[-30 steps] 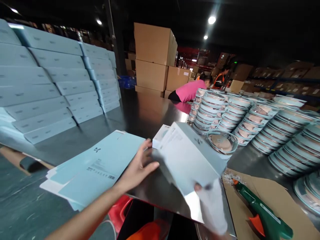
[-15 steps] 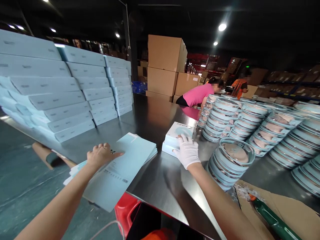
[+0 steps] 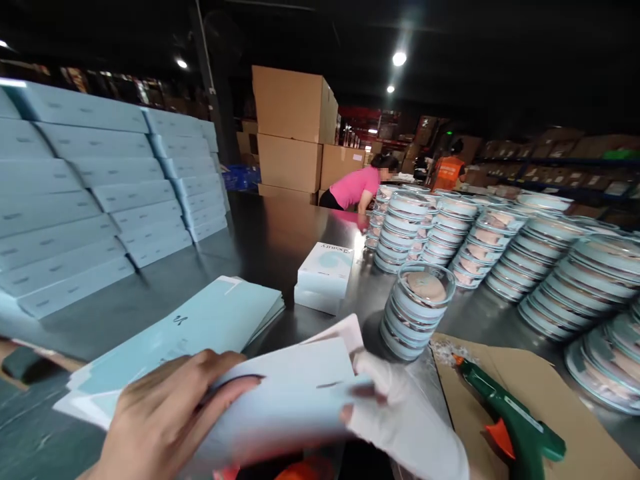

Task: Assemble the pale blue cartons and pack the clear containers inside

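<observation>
My bare left hand grips the left side of a light-blue flat carton, its thumb on top. On the right side, my white-gloved right hand is closed on the same carton, with bare fingertips showing. The carton is bent between the hands and blurred along its lower edge. Beyond my left hand lies a pile of light-blue flat cartons with dark lettering. Two small white boxes, one on the other, sit past the held carton.
Light-blue boxes are stacked high at left. Round clear-lidded containers stand in several stacks at right. A green glue gun lies on a cardboard sheet. A person in pink leans over the steel table.
My left hand has lifted a carton from the pile toward me. My right hand has left the small white boxes and taken the carton's other side. The view has turned right.
</observation>
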The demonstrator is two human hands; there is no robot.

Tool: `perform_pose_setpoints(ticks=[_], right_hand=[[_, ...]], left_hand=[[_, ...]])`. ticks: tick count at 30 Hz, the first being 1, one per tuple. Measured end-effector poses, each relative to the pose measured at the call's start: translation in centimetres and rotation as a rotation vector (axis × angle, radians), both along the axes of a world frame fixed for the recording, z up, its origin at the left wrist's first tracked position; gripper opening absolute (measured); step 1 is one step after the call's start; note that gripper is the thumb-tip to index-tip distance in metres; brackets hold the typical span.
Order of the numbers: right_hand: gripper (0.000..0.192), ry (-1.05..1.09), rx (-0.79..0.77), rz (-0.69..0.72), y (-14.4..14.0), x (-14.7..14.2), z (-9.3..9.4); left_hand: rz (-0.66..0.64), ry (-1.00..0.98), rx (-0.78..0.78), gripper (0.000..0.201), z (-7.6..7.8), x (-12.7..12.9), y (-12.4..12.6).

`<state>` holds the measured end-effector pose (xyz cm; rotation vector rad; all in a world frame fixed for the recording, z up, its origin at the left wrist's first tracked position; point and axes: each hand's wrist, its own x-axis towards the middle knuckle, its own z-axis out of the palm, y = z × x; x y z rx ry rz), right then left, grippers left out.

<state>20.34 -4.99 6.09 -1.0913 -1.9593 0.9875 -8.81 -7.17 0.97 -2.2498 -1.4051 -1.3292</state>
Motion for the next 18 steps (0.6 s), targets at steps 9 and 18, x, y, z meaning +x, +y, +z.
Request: perform_pose_setpoints(ticks=[9,18], right_hand=[[0.018,-0.14,0.048,-0.059,-3.3,4.3,0.7],[0.074,0.194,0.414,-0.408,-0.8,4.9,-2.0]], left_hand=[[-0.593,-0.137,-0.861,0.076,-0.4,6.4,-0.1],[-0.605,-0.802,-0.648,0.073,-0.2,8.5,5.5]])
